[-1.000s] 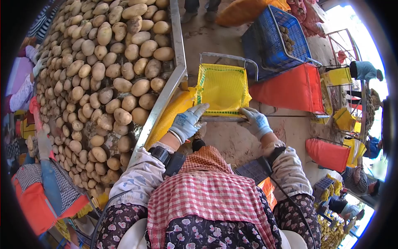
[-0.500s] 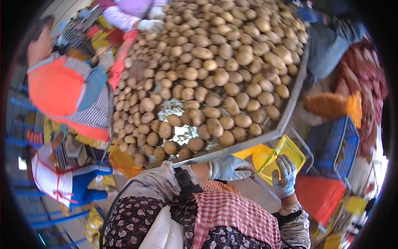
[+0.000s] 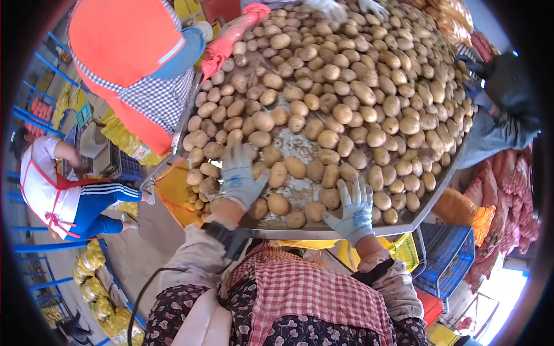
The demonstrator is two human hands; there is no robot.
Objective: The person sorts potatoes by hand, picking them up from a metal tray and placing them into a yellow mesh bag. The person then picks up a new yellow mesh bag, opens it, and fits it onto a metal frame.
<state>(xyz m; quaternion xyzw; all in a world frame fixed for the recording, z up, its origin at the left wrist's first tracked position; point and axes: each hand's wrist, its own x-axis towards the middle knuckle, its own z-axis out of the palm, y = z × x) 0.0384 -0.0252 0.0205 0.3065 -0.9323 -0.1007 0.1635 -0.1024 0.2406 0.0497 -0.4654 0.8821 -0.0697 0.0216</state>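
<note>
Head view: the left hand (image 3: 241,177) and the right hand (image 3: 354,211) (both gloved, palms down) were over the potatoes (image 3: 343,113) on the near side of the desk (image 3: 300,234), fingers (image 3: 345,193) spread wide, holding nothing.

The potatoes (image 3: 362,92) are tan and brown, the left glove (image 3: 241,177) and right glove (image 3: 354,213) pale blue, the apron (image 3: 314,288) red-and-white checked, the trousers (image 3: 173,305) black with pink flowers, the crate (image 3: 443,259) blue.
</note>
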